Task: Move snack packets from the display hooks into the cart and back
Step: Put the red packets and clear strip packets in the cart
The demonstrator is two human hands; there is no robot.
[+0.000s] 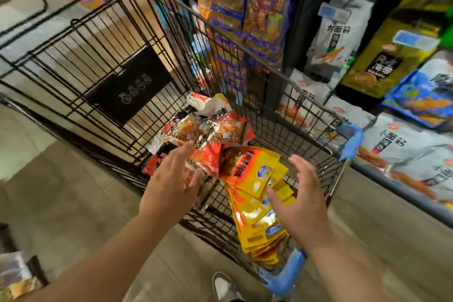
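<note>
Two empty, spread hands: left hand [171, 179] over the red packets [213, 154], right hand [302, 200] just beside the yellow packet stack [252, 179] in the cart [245, 49]. Likely light, slick, floppy; pinch stack edge nearest right thumb.

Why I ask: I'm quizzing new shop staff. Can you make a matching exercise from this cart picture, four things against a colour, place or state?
1. yellow packets
2. handle grip
3. left hand
4. large white bags

A. blue
B. outside the cart, on the right
C. open, fingers straight
D. stacked inside the cart

Pairs: 1-D, 2-A, 3-C, 4-B.
</note>
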